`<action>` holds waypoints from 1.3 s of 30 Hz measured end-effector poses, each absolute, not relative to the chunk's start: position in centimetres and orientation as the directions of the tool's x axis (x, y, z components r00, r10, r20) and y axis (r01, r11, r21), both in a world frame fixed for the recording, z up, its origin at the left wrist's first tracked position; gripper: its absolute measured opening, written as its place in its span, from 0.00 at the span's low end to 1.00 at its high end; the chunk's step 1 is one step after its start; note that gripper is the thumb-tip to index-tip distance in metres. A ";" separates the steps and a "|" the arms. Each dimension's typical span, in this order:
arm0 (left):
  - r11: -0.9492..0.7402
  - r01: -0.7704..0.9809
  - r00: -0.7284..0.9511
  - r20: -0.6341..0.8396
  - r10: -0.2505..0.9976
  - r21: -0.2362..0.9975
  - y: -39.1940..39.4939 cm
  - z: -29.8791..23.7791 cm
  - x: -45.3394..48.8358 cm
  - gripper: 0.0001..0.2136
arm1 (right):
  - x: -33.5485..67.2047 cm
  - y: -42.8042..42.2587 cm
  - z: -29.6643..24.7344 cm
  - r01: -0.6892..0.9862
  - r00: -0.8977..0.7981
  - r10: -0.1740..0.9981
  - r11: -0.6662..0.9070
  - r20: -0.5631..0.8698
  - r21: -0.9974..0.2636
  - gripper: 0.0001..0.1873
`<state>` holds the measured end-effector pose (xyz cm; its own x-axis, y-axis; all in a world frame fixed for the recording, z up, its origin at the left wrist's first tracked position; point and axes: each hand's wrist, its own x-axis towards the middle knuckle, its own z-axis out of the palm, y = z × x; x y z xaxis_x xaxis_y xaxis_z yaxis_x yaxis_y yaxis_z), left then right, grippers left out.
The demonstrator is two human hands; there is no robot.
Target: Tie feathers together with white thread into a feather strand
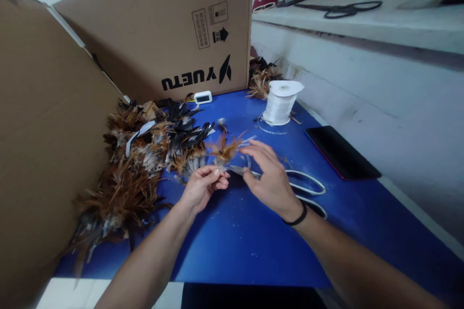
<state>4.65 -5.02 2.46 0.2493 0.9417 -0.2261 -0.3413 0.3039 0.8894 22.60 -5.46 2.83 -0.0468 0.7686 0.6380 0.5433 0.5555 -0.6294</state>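
Observation:
Between the thumb and fingers of my left hand (207,184) a small bunch of brown feathers (224,148) is pinched by its base, tips pointing up and away. My right hand (270,178) hovers just right of the bunch, fingers apart, with its fingertips near the feather tips. Partly beneath that hand lies a pair of scissors (308,184) with pale handles; the hand hides their middle. A spool of white ribbon (279,104) stands farther back, a loose strand at its foot. Heaped on the left are brown and black feathers (123,188).
A large cardboard box (152,24) closes off the back, and another cardboard panel (32,130) the left. On the blue tabletop (250,246) lie a dark phone or tablet (342,152) and a small white digital display (203,97). Black scissors (348,9) rest on the ledge.

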 end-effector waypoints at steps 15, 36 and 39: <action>0.313 -0.306 0.275 -0.231 0.933 0.899 -5.2 2.5 4.8 0.09 | 22.3 -6.0 3.3 0.434 -0.255 0.879 0.477 0.404 -0.764 0.12; 0.170 -0.072 0.150 -0.158 0.976 0.983 -5.3 2.4 5.0 0.13 | 22.9 -6.8 3.8 0.683 -0.368 0.769 0.605 0.522 -0.410 0.13; 0.118 0.074 0.145 -0.128 0.981 0.990 -5.6 2.6 5.2 0.12 | 22.9 -7.2 4.6 0.739 -0.475 0.688 0.650 0.549 -0.176 0.12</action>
<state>5.16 -5.59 2.56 0.1452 0.9811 -0.1282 0.0744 0.1183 0.9902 22.86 -7.17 4.58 -0.4746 0.6879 0.5492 0.7388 0.6504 -0.1762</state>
